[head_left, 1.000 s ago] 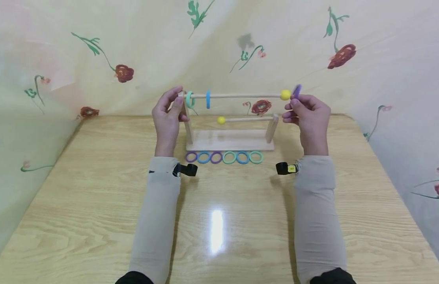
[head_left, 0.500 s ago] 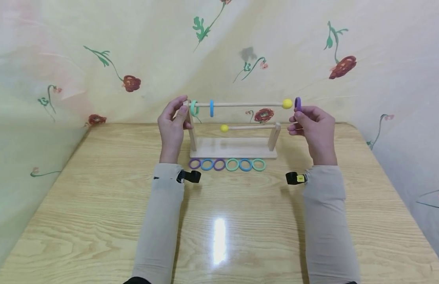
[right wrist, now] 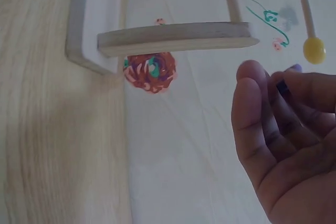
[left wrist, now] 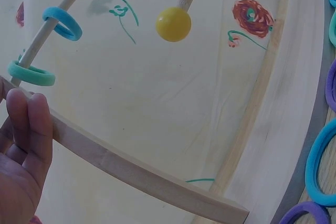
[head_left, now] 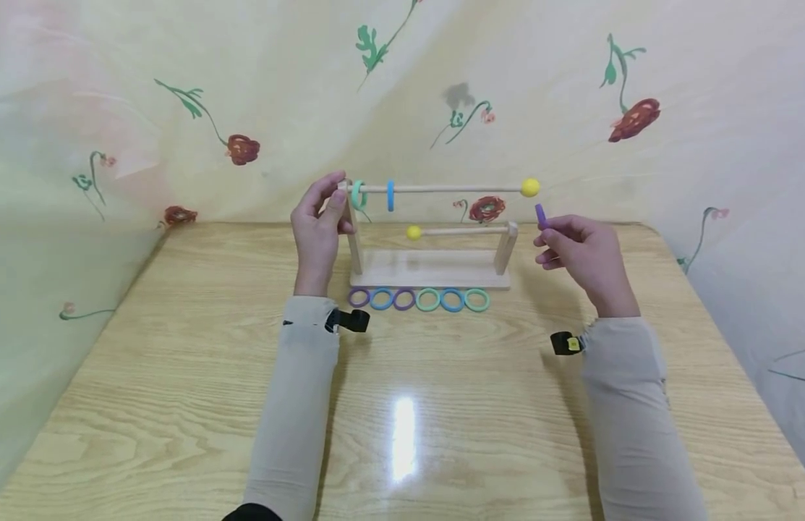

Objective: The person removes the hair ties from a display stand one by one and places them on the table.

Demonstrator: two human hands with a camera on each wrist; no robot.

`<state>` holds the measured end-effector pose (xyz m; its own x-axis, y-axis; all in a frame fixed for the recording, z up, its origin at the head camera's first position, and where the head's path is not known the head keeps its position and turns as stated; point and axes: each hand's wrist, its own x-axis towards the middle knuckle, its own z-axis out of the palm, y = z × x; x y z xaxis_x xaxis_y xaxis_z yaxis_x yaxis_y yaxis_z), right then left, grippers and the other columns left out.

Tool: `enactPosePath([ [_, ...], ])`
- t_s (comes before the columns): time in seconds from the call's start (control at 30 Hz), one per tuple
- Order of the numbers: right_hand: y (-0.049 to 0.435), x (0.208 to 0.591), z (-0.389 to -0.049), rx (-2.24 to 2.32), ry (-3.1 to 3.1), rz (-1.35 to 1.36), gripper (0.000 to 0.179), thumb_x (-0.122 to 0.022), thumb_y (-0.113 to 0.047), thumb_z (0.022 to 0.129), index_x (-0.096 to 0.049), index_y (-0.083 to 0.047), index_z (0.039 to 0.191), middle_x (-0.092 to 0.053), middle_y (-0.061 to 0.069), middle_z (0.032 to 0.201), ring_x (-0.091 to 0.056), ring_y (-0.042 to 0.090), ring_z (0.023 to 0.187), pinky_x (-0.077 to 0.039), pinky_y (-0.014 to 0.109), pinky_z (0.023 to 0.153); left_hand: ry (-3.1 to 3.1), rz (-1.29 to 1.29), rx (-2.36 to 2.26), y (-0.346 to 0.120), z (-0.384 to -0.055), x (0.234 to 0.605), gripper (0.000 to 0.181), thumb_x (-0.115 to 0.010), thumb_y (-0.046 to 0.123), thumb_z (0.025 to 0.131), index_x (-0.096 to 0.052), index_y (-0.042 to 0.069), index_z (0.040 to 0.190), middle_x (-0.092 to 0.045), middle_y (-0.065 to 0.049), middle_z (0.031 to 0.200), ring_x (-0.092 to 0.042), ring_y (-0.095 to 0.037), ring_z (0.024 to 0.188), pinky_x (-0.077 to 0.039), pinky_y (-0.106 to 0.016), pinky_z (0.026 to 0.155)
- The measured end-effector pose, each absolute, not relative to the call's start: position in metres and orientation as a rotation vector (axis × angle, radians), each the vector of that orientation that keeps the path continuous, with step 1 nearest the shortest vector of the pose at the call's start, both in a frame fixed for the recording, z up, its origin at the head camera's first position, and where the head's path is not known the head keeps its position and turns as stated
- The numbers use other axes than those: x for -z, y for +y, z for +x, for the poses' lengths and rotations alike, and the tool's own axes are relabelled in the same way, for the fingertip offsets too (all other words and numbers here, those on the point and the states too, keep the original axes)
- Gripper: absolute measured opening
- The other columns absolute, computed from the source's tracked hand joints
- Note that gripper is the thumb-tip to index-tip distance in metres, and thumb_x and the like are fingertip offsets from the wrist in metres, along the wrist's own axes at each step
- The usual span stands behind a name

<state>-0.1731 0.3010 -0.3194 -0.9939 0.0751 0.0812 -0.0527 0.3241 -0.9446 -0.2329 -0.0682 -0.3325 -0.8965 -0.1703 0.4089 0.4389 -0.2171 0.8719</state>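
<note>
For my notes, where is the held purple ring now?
Head view, right side: the right hand pinches the purple ring below the upper yellow ball.

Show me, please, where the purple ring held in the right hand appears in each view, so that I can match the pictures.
Head: right of centre, the purple ring is pinched in the right hand, just below a yellow ball.
Left wrist: not in it; the purple rings at the right edge are others.
Right wrist: at right, mostly hidden by the hand.
Shared landmark: the long rod.
</note>
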Motion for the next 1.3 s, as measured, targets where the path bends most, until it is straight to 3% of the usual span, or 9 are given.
enactPosePath([
  [0.13, 0.303, 0.323, -0.172, -1.662, -2.631, 0.069, 0.027, -0.059, -0.011, 0.103, -0.062, 0.01, 0.121, -0.071, 0.001, 0.089, -0.07, 0.016, 0.071, -0.062, 0.03, 0.067, -1.679, -0.332, 2.131, -0.069, -0.234, 0.332, 0.026, -0.062, 0.015, 0.102, -0.069, 0.005, 0.125, -0.063, -0.009, 0.111, -0.052, -0.011, 0.057, -0.052, -0.018, 0.053],
  [0.4, 0.299, 0.337, -0.176, -1.581, -3.001, 0.166, 0.023, -0.058, -0.005, 0.102, -0.062, 0.012, 0.117, -0.068, 0.02, 0.098, -0.068, 0.022, 0.078, -0.062, 0.037, 0.072, -1.668, -0.338, 2.133, -0.07, -0.233, 0.332, 0.027, -0.062, 0.014, 0.101, -0.069, 0.005, 0.126, -0.063, -0.008, 0.11, -0.053, -0.011, 0.058, -0.051, -0.018, 0.053],
  [0.93, 0.299, 0.36, -0.177, -1.441, -3.276, 0.284, 0.007, -0.067, -0.002, 0.093, -0.068, 0.005, 0.093, -0.061, 0.008, 0.071, -0.055, 0.019, 0.067, -0.051, 0.028, 0.059, -1.647, -0.342, 2.154, -0.068, -0.233, 0.335, 0.026, -0.063, 0.013, 0.101, -0.07, 0.007, 0.125, -0.064, -0.008, 0.11, -0.053, -0.01, 0.057, -0.051, -0.018, 0.053],
  [1.3, 0.298, 0.371, -0.179, -1.433, -3.388, 0.303, 0.006, -0.066, -0.005, 0.095, -0.067, 0.001, 0.094, -0.061, 0.007, 0.079, -0.058, 0.02, 0.067, -0.055, 0.03, 0.06, -1.654, -0.354, 2.144, -0.068, -0.23, 0.335, 0.026, -0.062, 0.013, 0.102, -0.069, 0.005, 0.126, -0.065, -0.01, 0.113, -0.052, -0.011, 0.057, -0.052, -0.018, 0.053],
])
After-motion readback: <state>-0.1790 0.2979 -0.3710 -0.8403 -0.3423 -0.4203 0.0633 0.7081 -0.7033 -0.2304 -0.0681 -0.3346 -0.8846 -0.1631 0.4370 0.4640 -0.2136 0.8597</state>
